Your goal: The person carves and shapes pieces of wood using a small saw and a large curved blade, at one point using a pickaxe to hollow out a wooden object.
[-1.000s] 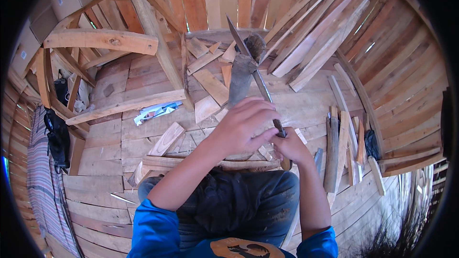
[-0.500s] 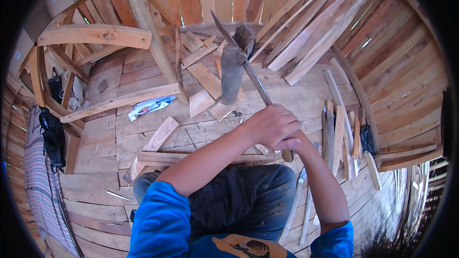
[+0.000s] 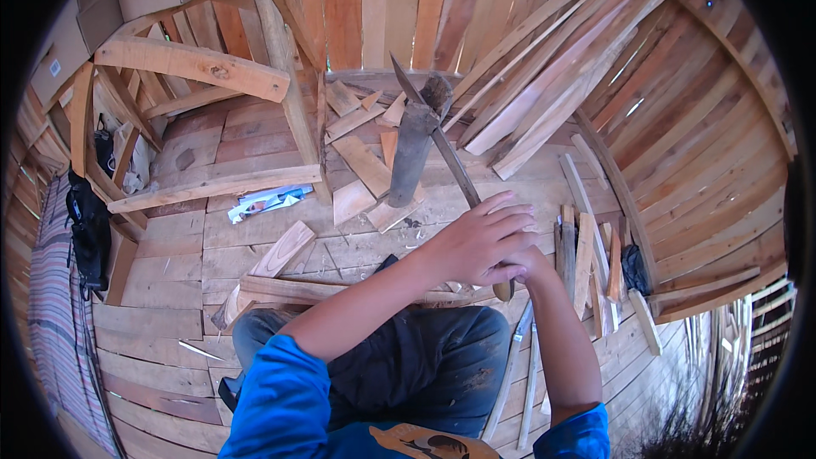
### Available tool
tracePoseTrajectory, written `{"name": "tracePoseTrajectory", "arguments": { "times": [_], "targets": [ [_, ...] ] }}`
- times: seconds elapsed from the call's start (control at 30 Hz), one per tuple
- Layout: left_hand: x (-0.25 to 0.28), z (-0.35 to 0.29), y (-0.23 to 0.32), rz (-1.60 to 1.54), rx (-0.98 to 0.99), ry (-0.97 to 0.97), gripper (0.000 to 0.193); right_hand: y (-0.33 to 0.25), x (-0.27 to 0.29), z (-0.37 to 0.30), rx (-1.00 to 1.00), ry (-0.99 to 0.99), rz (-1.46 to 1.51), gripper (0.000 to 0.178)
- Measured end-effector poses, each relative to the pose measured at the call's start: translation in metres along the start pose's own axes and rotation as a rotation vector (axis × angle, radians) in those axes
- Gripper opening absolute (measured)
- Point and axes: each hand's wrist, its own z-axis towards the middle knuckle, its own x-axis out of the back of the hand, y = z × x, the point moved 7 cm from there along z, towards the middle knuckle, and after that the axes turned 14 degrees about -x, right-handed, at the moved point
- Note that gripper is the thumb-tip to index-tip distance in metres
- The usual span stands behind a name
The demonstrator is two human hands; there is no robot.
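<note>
A machete (image 3: 457,168) slants through the split top of a short grey log (image 3: 411,157) that stands upright on the floor ahead. Its blade passes between the log's two split parts, the tip out beyond at the upper left. Around the machete's handle (image 3: 503,291), my right hand (image 3: 529,263) is closed, and the handle's end shows below it. My left hand (image 3: 484,242) lies over the right hand and handle, its fingers stretched out and slightly apart. The right hand's fingers are partly hidden beneath it.
Offcut boards (image 3: 361,161) lie around the log. Long planks (image 3: 544,93) lean on the wall at the right, and narrow strips (image 3: 585,259) lie right of my hands. A wooden frame (image 3: 212,191) stands at the left. Another board (image 3: 289,286) lies before my legs.
My left hand's fingers have loosened and straightened over the right hand. The view has shifted slightly; the machete still sits in the log's split.
</note>
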Motion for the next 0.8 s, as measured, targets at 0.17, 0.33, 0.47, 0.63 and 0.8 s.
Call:
{"name": "tracePoseTrajectory", "arguments": {
  "times": [0.17, 0.33, 0.47, 0.63, 0.8],
  "targets": [
    [0.017, -0.077, 0.016, 0.079, 0.622, 0.175, 0.035, 0.002, -0.008, 0.001, 0.029, 0.013, 0.009, 0.034],
    [-0.068, -0.149, 0.012, -1.001, 1.335, 0.513, 0.053, 0.044, -0.015, 0.011, 0.072, 0.255, 0.081, 0.046],
    [-0.075, -0.130, 0.009, -1.037, 1.262, 0.585, 0.060, 0.034, -0.028, 0.003, 0.135, 0.302, 0.003, 0.056],
    [-0.082, -0.120, 0.001, -0.989, 1.244, 0.738, 0.051, 0.046, -0.015, 0.013, 0.299, 0.256, -0.308, 0.028],
    [-0.063, -0.108, 0.003, -0.962, 1.217, 0.706, 0.050, 0.010, -0.029, -0.010, 0.224, 0.357, -0.130, 0.059]
  ]
}}
